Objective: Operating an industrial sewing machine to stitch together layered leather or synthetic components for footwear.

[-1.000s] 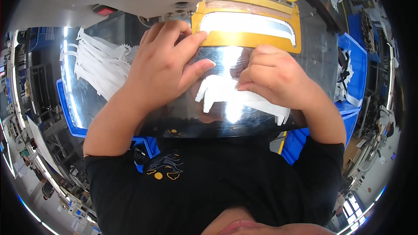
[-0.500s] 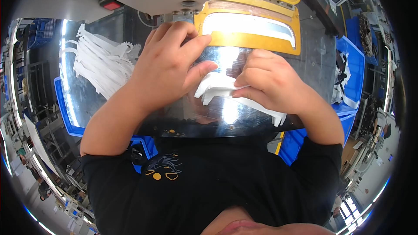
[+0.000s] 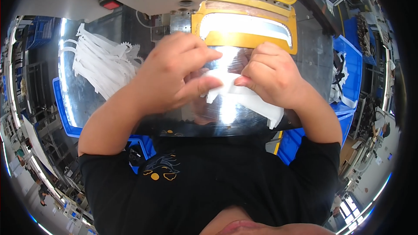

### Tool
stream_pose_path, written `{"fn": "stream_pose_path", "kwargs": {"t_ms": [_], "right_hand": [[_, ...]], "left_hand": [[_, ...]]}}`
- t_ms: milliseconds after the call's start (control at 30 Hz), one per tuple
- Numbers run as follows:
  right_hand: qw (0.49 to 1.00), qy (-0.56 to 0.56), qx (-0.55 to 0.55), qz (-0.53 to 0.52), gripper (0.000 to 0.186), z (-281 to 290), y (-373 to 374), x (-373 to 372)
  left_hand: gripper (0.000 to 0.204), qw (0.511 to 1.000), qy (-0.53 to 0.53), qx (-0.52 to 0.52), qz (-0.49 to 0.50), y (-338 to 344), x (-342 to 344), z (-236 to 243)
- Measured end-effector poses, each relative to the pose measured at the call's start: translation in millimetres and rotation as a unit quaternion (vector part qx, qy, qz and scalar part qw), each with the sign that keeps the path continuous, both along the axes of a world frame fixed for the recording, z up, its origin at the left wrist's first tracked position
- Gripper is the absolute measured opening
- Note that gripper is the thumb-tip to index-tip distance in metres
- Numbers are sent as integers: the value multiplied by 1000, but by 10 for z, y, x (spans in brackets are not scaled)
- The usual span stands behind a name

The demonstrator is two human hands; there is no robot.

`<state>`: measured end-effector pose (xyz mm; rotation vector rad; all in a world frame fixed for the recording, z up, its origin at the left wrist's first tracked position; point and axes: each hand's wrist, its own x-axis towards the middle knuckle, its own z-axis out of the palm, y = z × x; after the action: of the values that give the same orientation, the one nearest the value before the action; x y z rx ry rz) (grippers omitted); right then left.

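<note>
some plain white material (image 3: 261,105) curves within the right grip (image 3: 276,76).

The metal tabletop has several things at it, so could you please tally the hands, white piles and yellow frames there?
Hands: 2 (left hand, right hand)
White piles: 2 (heap of strips, bundle at the right hand)
Yellow frame: 1
Total: 5

**A bent white cloth (image 3: 257,104) is held**

The cloth is thin, long and plain white. It is curved like a bow, with its ends turned toward 8 o'clock and 4 o'clock. The 4 o'clock end is square and dips lowest. It is pinched near the middle, just toward 3 o'clock from the view's centre. Its top edge is partly hidden.
</note>
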<state>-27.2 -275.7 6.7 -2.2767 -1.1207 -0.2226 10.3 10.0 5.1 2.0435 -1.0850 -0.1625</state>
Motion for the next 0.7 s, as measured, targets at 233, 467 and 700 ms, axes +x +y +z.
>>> {"fn": "stream_pose_path", "kwargs": {"t_ms": [233,467,700], "right_hand": [[998,46,33,-29,22,121,71,-41],[970,213,109,-47,23,172,82,-43],[913,386,108,-72,21,238,38,-69]], "left_hand": [[31,962,269,-36,28,-96,-212,161],[18,929,354,-12,105,-84,-185,196],[23,959,257,10,115,-73,-204,160]]}}
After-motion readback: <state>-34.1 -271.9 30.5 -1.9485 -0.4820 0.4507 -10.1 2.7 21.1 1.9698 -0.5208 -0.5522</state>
